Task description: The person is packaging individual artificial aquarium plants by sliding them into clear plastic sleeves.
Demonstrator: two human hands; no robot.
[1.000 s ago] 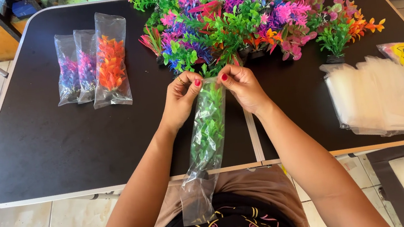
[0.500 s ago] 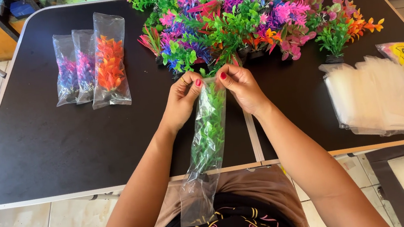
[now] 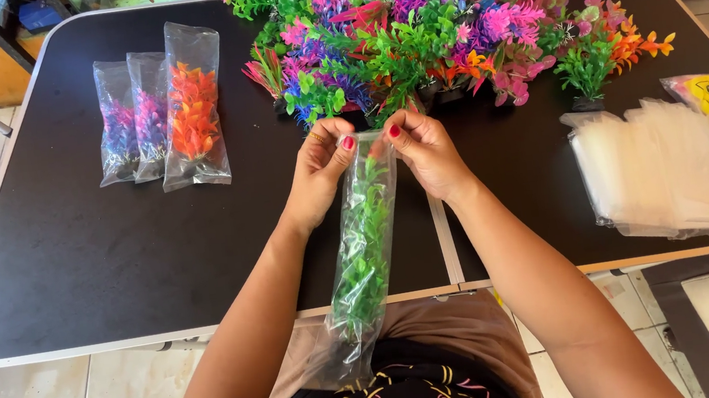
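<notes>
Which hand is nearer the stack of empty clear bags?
Right. The right hand pinches the green plant bag, closer to the stack of empty bags; the left hand sits farther off.

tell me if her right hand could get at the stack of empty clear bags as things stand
Probably yes. The stack of empty clear bags lies uncovered on the table to the right, but the right hand is pinching the bag with the green plant.

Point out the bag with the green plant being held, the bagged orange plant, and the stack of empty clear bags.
Green plant bag (image 3: 365, 242), head view: on the foliage mid-bag.
Bagged orange plant (image 3: 192, 111), head view: on the orange leaves.
Stack of empty clear bags (image 3: 663, 167), head view: middle of the top bag.
</notes>
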